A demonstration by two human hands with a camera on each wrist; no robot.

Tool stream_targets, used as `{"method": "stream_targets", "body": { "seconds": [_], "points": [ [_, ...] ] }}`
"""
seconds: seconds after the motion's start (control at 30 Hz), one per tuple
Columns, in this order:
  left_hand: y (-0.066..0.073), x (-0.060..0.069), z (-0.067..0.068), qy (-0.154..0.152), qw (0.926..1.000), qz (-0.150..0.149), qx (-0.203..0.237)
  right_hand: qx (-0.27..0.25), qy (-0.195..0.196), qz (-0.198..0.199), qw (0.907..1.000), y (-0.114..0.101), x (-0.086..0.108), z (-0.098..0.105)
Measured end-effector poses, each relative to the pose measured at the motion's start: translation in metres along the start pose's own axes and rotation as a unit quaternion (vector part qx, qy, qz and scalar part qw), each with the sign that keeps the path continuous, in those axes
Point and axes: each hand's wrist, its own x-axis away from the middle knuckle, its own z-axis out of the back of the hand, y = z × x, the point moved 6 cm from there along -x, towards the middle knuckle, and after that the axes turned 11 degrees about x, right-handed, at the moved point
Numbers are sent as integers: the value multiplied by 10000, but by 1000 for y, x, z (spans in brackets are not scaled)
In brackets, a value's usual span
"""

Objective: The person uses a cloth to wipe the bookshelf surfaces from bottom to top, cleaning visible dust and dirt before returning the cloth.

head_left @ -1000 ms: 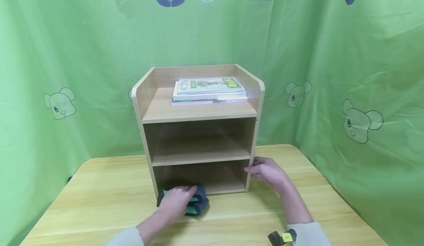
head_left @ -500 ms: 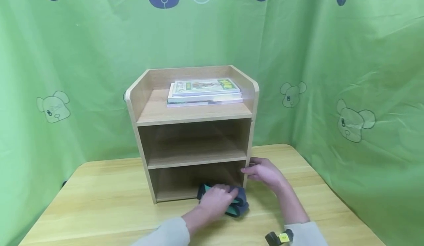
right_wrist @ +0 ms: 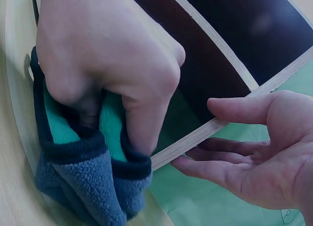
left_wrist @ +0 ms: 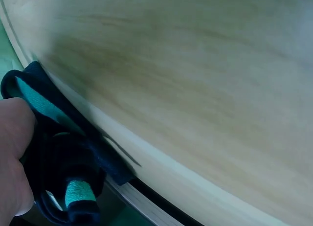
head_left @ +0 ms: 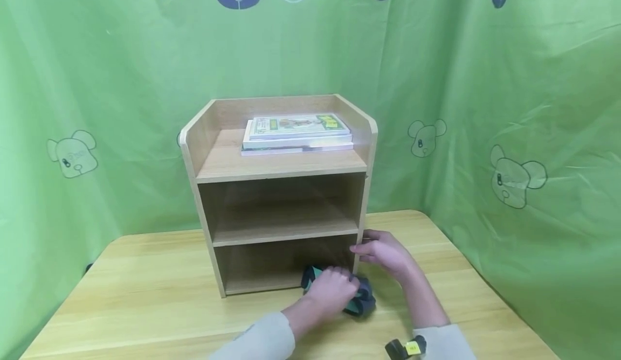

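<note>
My left hand [head_left: 332, 291] grips a folded blue and green cloth [head_left: 365, 298] at the lower right front corner of the wooden shelf [head_left: 286, 237]. In the right wrist view the fingers of the left hand [right_wrist: 112, 64] press into the folds of the fleecy cloth [right_wrist: 88, 182]. On the shelf's right side panel, my right hand [head_left: 388, 253] holds the edge low down, thumb in front and fingers behind. The right wrist view shows the right hand [right_wrist: 264, 147] pinching that panel [right_wrist: 183, 142]. Part of the cloth [left_wrist: 73, 147] also shows in the left wrist view.
Several stacked books [head_left: 297, 133] lie on the shelf's top board. The shelf stands on a wooden table [head_left: 145, 290], with a green patterned curtain [head_left: 145, 53] behind and on both sides. A black object with a yellow label [head_left: 406, 348] is at the right wrist.
My left hand has moved right along the shelf's bottom front with the cloth, from its left end to the right corner. My right hand stays on the side panel. The view has shifted slightly.
</note>
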Motion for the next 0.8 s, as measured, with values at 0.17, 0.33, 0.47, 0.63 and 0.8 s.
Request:
{"method": "stream_targets", "body": {
  "seconds": [0.17, 0.33, 0.47, 0.63, 0.8],
  "points": [
    [-14, 10, 2, -466, 9960, 554, 529, -13, -76, 25, 10000, -2, -1, -2],
    [-30, 31, 3, -610, 9902, 912, 860, 57, -82, -37, 9999, -1, -1, -1],
    [-48, 58, 5, -423, 9882, 1051, 1026, 71, -94, -81, 9999, 0, -1, -1],
    [-75, 94, 9, -208, 9840, 1197, 1304, 88, -108, -83, 9999, -1, -1, -2],
    [-98, 124, 14, 99, 9831, 1259, 1325, 105, -93, -75, 9999, -1, -1, -1]
  ]
}}
